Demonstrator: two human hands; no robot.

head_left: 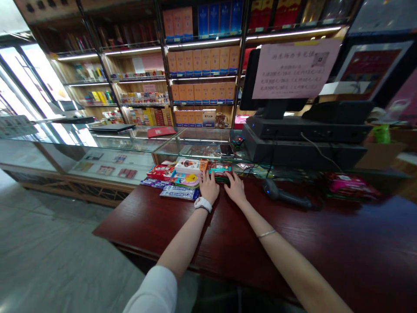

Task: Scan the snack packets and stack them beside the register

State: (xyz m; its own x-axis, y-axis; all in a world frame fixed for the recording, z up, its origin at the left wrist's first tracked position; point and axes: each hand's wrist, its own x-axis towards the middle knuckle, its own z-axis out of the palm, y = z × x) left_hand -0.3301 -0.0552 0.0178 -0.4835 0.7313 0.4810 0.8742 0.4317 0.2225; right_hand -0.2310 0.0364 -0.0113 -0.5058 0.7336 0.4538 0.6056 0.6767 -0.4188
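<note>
My left hand [208, 186], with a white watch on the wrist, lies on the dark red wooden counter [247, 234], fingers stretched forward and touching the near edge of a row of snack packets [187, 170]. My right hand [234, 188], a thin bracelet on the forearm, rests beside it with fingers spread, touching a green and red packet [220, 170]. Neither hand holds anything. Blue flat packets [178, 192] lie just left of my left hand.
A black barcode scanner [286, 196] lies right of my hands. A cash register with a monitor [293, 130] stands behind it, with a paper notice [295, 68] taped on. Pink packets [348, 184] lie far right. Glass display cases [130, 148] and stocked shelves [202, 65] stand beyond.
</note>
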